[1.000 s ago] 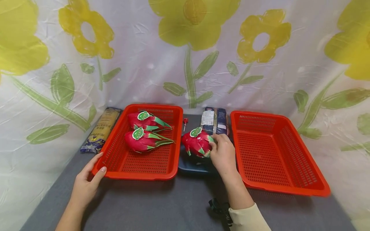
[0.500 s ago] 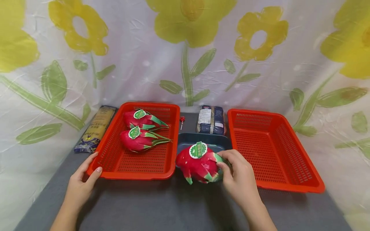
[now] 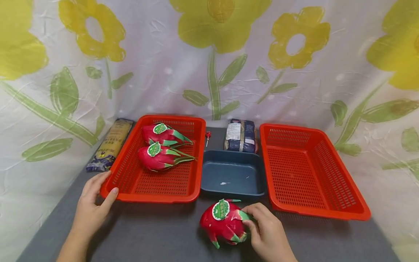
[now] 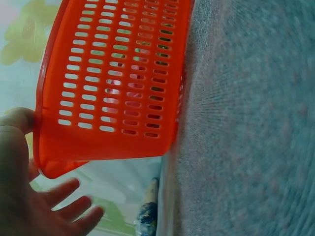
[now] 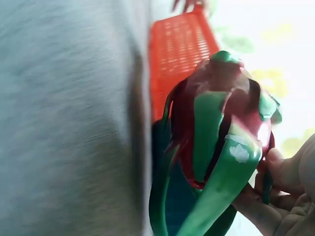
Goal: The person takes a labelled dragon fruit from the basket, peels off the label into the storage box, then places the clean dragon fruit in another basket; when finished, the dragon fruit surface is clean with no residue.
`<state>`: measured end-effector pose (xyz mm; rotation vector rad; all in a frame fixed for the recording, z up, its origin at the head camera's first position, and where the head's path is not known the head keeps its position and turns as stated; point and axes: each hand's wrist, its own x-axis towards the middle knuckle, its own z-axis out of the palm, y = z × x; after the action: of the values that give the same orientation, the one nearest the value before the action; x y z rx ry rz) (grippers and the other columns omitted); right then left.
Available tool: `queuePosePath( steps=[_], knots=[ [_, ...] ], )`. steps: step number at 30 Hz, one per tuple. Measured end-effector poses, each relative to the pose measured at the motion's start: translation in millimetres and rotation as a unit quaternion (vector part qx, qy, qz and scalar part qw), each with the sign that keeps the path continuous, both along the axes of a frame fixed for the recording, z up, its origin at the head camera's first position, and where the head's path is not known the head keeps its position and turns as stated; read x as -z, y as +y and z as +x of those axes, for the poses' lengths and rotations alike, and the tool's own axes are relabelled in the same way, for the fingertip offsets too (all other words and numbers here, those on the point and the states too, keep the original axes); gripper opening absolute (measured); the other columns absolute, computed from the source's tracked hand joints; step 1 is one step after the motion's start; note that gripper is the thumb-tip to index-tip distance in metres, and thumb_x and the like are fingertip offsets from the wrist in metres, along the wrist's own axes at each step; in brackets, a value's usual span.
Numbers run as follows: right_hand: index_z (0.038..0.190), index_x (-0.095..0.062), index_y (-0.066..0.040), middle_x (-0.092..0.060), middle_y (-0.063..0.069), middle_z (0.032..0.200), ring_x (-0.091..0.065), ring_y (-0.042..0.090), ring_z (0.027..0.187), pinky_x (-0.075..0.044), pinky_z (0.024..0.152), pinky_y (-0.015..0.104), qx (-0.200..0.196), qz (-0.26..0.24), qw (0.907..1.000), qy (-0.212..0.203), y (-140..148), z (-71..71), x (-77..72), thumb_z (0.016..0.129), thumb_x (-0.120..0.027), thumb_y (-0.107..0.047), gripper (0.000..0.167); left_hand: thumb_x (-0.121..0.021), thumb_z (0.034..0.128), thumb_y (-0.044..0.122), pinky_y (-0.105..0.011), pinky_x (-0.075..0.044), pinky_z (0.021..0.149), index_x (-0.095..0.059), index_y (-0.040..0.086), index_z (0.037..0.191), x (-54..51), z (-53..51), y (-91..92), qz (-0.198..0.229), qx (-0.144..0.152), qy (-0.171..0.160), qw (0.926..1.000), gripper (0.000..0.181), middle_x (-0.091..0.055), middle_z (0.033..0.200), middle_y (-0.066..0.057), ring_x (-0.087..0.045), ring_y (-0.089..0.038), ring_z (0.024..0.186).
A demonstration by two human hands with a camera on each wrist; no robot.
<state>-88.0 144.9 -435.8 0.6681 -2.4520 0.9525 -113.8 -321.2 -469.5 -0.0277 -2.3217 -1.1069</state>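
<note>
Head, dragon fruit (image 3: 223, 222): over the dark blue tray (image 3: 234, 170) one second ago; now past its near edge, contact with the grey table (image 3: 157, 233) unclear.
Head, right hand (image 3: 269, 230): thumb and fingertips pinching a green scale.
Head, left hand (image 3: 93, 204): spread about the near-left corner of the left red basket (image 3: 152, 199), as before.
Left wrist, left hand: thumb on rim, three fingers spread free.
Right wrist, right hand: fingertips pinching at the dragon fruit's side.
</note>
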Motion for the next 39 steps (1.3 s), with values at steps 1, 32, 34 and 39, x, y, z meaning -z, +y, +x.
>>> queuePosePath(
  steps=[1, 32, 34, 39],
  knots=[
    [0.100, -0.071, -0.013, -0.062, -0.015, 0.099, -0.060, 0.002, 0.088, -0.051, 0.079, 0.015, -0.001, 0.002, 1.0000, 0.006, 1, -0.6, 3.7, 0.072, -0.088, 0.006, 0.038, -0.076, 0.0881, 0.004, -0.022, -0.035, 0.104, -0.059, 0.010, 0.144, -3.1, 0.9, 1.3, -0.016, -0.009, 0.008, 0.9998, 0.059, -0.051, 0.145, -0.014, -0.043, -0.019, 0.130],
    [0.111, -0.080, -0.016, -0.057, -0.017, 0.098, -0.055, -0.001, 0.086, -0.056, 0.076, 0.025, 0.057, 0.090, 0.9885, -0.107, -2, -0.5, -4.7, 0.077, -0.092, -0.021, 0.036, -0.077, 0.0937, 0.025, -0.040, -0.057, 0.091, -0.056, 0.013, 0.145, -30.6, 33.6, 188.6, 0.072, 0.332, -0.276, 0.8993, 0.056, -0.059, 0.137, -0.004, -0.059, -0.029, 0.120],
    [0.110, -0.080, -0.017, -0.057, -0.018, 0.096, -0.055, -0.001, 0.085, -0.056, 0.075, 0.025, 0.058, 0.089, 0.9877, -0.115, -2, -0.3, -5.3, 0.078, -0.092, -0.022, 0.035, -0.079, 0.0921, 0.029, -0.037, -0.058, 0.087, -0.051, 0.010, 0.149, -23.8, 27.7, 194.1, 0.074, 0.328, -0.311, 0.8892, 0.066, -0.058, 0.137, -0.008, -0.060, -0.029, 0.118],
    [0.105, -0.080, -0.020, -0.057, -0.020, 0.093, -0.055, 0.002, 0.082, -0.056, 0.074, 0.023, 0.063, 0.086, 0.9859, -0.129, -4, -0.6, -6.9, 0.081, -0.089, -0.030, 0.027, -0.085, 0.0866, 0.029, -0.029, -0.058, 0.078, -0.044, 0.008, 0.154, -2.7, 14.5, 204.1, 0.093, 0.340, -0.318, 0.8801, 0.081, -0.056, 0.139, -0.013, -0.061, -0.025, 0.108]
  ],
)
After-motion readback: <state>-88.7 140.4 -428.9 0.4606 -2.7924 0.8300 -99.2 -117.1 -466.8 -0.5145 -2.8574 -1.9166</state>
